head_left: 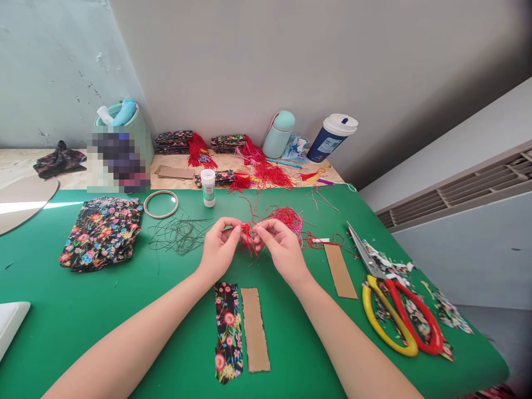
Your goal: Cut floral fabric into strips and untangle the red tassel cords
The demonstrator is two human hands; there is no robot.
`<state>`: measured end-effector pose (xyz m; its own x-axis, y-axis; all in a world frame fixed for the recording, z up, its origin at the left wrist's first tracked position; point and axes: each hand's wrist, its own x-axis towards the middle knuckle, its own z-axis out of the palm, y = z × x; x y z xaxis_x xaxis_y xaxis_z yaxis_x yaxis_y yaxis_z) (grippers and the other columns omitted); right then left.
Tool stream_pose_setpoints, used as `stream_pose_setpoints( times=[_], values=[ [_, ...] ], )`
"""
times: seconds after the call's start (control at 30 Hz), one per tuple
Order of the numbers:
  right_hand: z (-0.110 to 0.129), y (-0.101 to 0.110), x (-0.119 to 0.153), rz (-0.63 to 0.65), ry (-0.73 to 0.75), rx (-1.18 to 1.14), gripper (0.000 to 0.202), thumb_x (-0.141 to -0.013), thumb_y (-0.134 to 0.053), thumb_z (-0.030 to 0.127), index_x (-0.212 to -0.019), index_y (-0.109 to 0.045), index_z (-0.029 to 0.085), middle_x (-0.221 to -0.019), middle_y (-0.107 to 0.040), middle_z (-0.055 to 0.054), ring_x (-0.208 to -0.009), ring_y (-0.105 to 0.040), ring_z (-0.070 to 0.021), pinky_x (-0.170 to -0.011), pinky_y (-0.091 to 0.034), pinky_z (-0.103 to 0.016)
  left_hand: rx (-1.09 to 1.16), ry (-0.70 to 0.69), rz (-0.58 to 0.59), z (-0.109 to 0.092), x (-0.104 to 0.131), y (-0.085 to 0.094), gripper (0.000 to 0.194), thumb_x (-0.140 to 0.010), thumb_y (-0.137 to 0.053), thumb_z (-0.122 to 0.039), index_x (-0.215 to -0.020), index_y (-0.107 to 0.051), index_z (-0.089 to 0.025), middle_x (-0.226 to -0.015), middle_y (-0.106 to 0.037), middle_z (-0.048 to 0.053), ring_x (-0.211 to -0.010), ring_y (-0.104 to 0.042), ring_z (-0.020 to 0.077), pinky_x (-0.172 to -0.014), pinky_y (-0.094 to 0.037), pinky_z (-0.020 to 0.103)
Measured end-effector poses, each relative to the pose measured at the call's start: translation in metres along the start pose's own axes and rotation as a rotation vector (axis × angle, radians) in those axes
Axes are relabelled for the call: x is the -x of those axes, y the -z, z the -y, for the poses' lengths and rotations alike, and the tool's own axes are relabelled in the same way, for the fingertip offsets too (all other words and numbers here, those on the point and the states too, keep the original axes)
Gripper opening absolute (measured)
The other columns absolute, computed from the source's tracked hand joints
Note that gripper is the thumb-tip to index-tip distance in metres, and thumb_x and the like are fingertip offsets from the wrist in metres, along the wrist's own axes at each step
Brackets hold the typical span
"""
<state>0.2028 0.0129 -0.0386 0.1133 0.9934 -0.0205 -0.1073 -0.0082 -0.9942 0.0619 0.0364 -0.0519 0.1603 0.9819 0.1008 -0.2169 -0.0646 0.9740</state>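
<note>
Between my two hands, over the middle of the green mat, is a small bundle of red cord (248, 234). My left hand (221, 244) pinches its left side with thumb and fingers. From the right, my right hand (279, 244) pinches the cord too, fingertips almost meeting the left ones. Just behind the right hand lies a tangled heap of red cords (286, 215). Nearer to me are a floral fabric strip (228, 332) and, beside it, a cardboard strip (256, 330) with dark fabric edges. The exact knot or loop at the fingertips is too small to tell.
Big scissors (388, 293) with yellow and red handles lie at right among fabric scraps, near a bare cardboard strip (341, 271). At left are folded floral cloth (102, 233), a tape roll (160, 204) and dark green thread (178, 235). A glue stick (208, 188) stands behind.
</note>
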Motion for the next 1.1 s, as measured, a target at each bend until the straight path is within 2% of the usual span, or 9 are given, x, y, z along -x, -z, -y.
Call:
stream_pose_setpoints(
  times=[0.1,0.3,0.47,0.6,0.7,0.8,0.93,1.1],
  values=[
    [-0.0015,-0.0016,0.0009,-0.018,0.037,0.036,0.026,-0.074,-0.069,0.043,-0.078,-0.057,0.020,-0.070,-0.062,0.000,-0.061,-0.057,-0.0132,-0.058,-0.051,-0.027,0.108,0.046,0.009,-0.0010,-0.0002,0.0019,0.016,-0.079,-0.061,-0.032,-0.083,-0.061,-0.017,-0.082,-0.065,0.003,-0.075,-0.064,0.0159,-0.075,-0.051,0.030],
    [-0.0011,-0.0024,0.0049,-0.011,0.156,0.189,0.018,-0.079,-0.065,0.038,-0.078,-0.059,0.021,-0.083,-0.062,-0.004,-0.074,-0.060,-0.0167,-0.062,-0.053,-0.028,0.125,0.095,-0.026,-0.0036,-0.0019,-0.0001,0.022,-0.068,-0.074,-0.031,-0.073,-0.058,-0.017,-0.076,-0.067,0.001,-0.071,-0.063,0.0139,-0.069,-0.052,0.027],
    [-0.0002,-0.0034,0.0023,-0.008,0.103,0.023,0.020,-0.076,-0.068,0.038,-0.076,-0.059,0.021,-0.086,-0.065,-0.003,-0.068,-0.061,-0.0136,-0.060,-0.054,-0.027,0.211,0.139,-0.016,-0.0020,-0.0022,-0.0008,0.024,-0.067,-0.076,-0.027,-0.073,-0.055,-0.017,-0.075,-0.066,0.000,-0.071,-0.063,0.0117,-0.070,-0.051,0.025],
    [-0.0013,-0.0025,0.0007,-0.044,0.075,-0.055,0.025,-0.069,-0.075,0.039,-0.070,-0.059,0.020,-0.080,-0.066,-0.001,-0.063,-0.063,-0.0122,-0.061,-0.056,-0.028,0.332,0.162,0.003,0.0004,-0.0020,-0.0003,0.034,-0.064,-0.079,-0.023,-0.076,-0.047,-0.019,-0.075,-0.066,-0.002,-0.072,-0.063,0.0111,-0.071,-0.051,0.025],
    [0.0007,-0.0007,0.0008,-0.074,0.058,-0.068,0.027,-0.064,-0.079,0.036,-0.066,-0.058,0.019,-0.073,-0.065,0.000,-0.059,-0.062,-0.0110,-0.060,-0.056,-0.027,0.315,0.166,0.046,0.0024,-0.0025,-0.0001,0.030,-0.066,-0.077,-0.023,-0.083,-0.053,-0.019,-0.078,-0.065,-0.002,-0.075,-0.062,0.0106,-0.072,-0.050,0.024],
    [0.0047,0.0008,0.0006,-0.093,0.003,-0.137,0.029,-0.061,-0.081,0.032,-0.074,-0.058,0.019,-0.067,-0.065,0.003,-0.057,-0.062,-0.0108,-0.057,-0.055,-0.025,0.319,0.218,0.051,0.0024,-0.0045,-0.0005,0.031,-0.064,-0.078,-0.025,-0.089,-0.060,-0.018,-0.078,-0.063,-0.001,-0.074,-0.061,0.0104,-0.071,-0.050,0.023],
    [0.0054,0.0022,-0.0005,-0.016,-0.046,-0.241,0.036,-0.061,-0.081,0.028,-0.085,-0.056,0.021,-0.069,-0.066,0.004,-0.056,-0.061,-0.0101,-0.055,-0.053,-0.025,0.391,0.284,0.044,-0.0004,-0.0069,-0.0015,0.032,-0.059,-0.080,-0.024,-0.086,-0.063,-0.017,-0.077,-0.064,-0.001,-0.071,-0.061,0.0104,-0.070,-0.050,0.025],
    [0.0070,0.0031,0.0011,0.114,-0.035,-0.204,0.030,-0.065,-0.078,0.029,-0.085,-0.057,0.022,-0.069,-0.064,0.003,-0.061,-0.060,-0.0121,-0.057,-0.053,-0.027,0.348,0.276,0.056,-0.0015,-0.0065,-0.0019,0.023,-0.061,-0.079,-0.025,-0.077,-0.064,-0.016,-0.075,-0.064,0.000,-0.068,-0.061,0.0113,-0.067,-0.050,0.026]
  ],
)
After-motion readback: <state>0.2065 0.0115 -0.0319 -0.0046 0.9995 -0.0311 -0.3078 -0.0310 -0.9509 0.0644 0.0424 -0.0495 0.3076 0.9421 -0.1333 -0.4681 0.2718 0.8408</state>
